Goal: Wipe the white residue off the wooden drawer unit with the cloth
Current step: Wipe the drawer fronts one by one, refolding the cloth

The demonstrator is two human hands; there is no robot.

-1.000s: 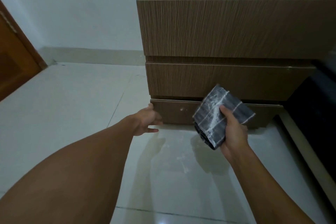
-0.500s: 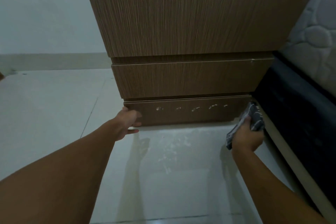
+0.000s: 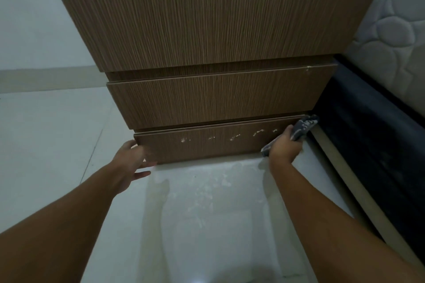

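Observation:
The brown wooden drawer unit [image 3: 216,30] rises in front of me. Its lowest panel [image 3: 207,147] carries a row of several white residue spots [image 3: 233,137]. My right hand [image 3: 284,148] grips the dark grey checked cloth [image 3: 303,127] and presses it against the right end of that panel. My left hand [image 3: 132,159] rests with spread fingers on the panel's left end, thumb behind the edge, holding nothing.
White smears [image 3: 207,188] lie on the pale tiled floor [image 3: 53,135] in front of the unit. A dark bed base [image 3: 372,145] with a quilted white mattress [image 3: 391,37] stands close on the right. A white wall [image 3: 30,25] is at the left.
My right hand carried the cloth from the middle of the bottom panel to its right end, uncovering the residue spots. The view shifted right. My left hand stayed on the left end.

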